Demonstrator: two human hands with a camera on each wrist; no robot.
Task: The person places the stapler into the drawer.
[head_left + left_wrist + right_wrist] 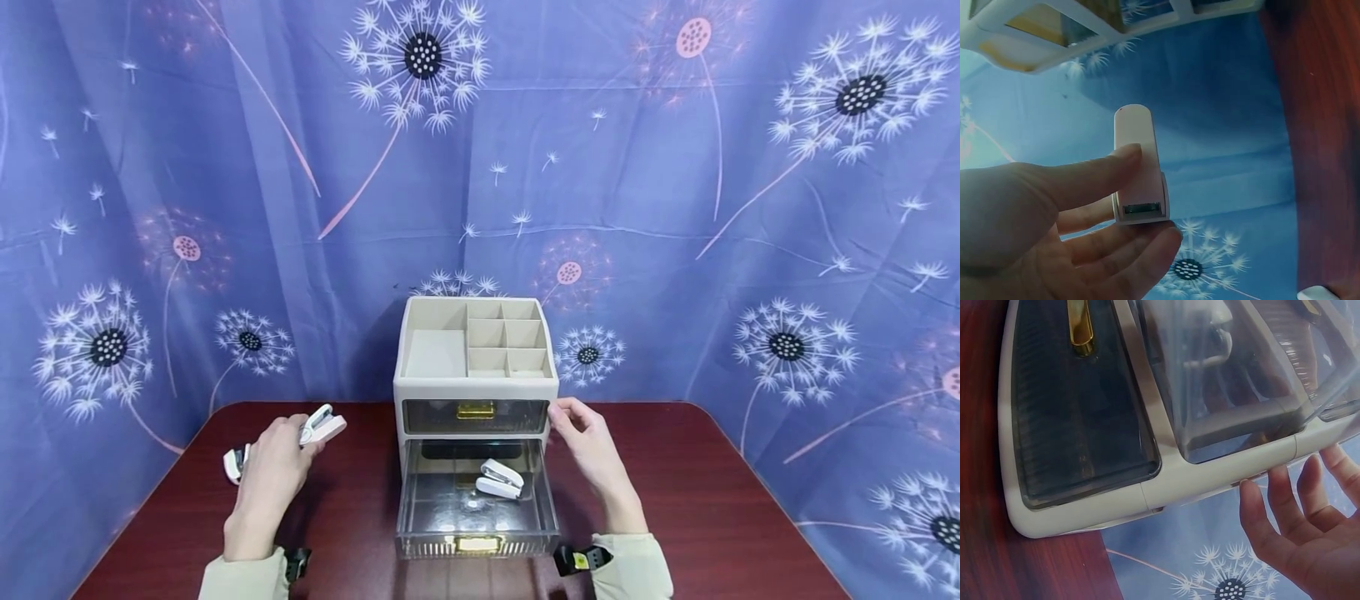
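My left hand (273,467) holds a white stapler (322,424) above the left part of the table. In the left wrist view its thumb lies along the stapler (1138,156), with the fingers beneath. My right hand (596,450) touches the right side of a white desktop drawer organizer (476,388) with its fingertips, beside the upper drawer (435,417). The clear lower drawer (420,517) is pulled out, and another white stapler (498,479) lies in it. The right wrist view shows the fingers (1282,494) loosely bent along the organizer's side.
On the table's left, partly behind my left hand, lies a white-and-black object (234,464). The organizer's top has several compartments (506,335). A dark red wooden table (705,500) carries everything, and a blue dandelion-print curtain (600,183) hangs close behind it.
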